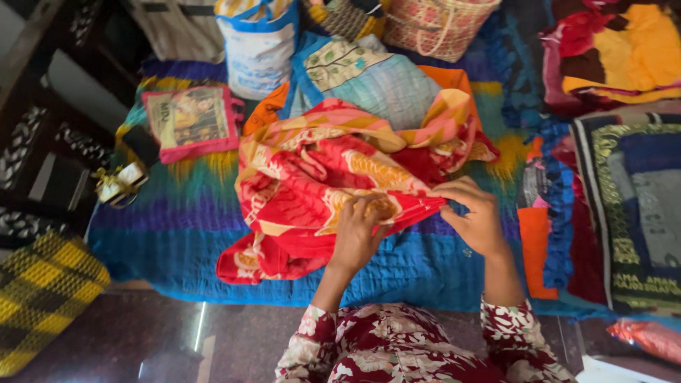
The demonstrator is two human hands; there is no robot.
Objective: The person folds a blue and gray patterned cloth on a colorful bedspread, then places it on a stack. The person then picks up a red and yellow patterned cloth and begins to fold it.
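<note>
Maroon floral-print sleeves (397,347) fill the bottom of the frame — the nearest thing to the head camera — as a person leans over a bed spread with a blue, green and purple quilt (184,234). The left hand (357,230) is clamped on a fold of a red, orange and pink printed cloth (319,177), fingers curled over the edge as if to pin the layers flat. The right hand (474,213) pinches the same fold at its pointed end, thumb and fingertips together on the fabric, seemingly to keep the crease taut between the two hands. The cloth lies bunched in the middle of the bed, its lower flap trailing toward the near edge.

Behind it, toward the far edge, rests a pale blue and orange folded cloth (386,85), perhaps set aside. A pink-bordered printed pouch (190,122) sits near the left edge, with a small ribbon-tied packet (119,183) just beside that edge. A white and blue sack (259,46) and a woven basket (436,25) stand at the far edge. Dark embroidered textiles (628,213) are stacked along the right edge — a yellow and black checked bag (42,301) sits on the floor at left.
</note>
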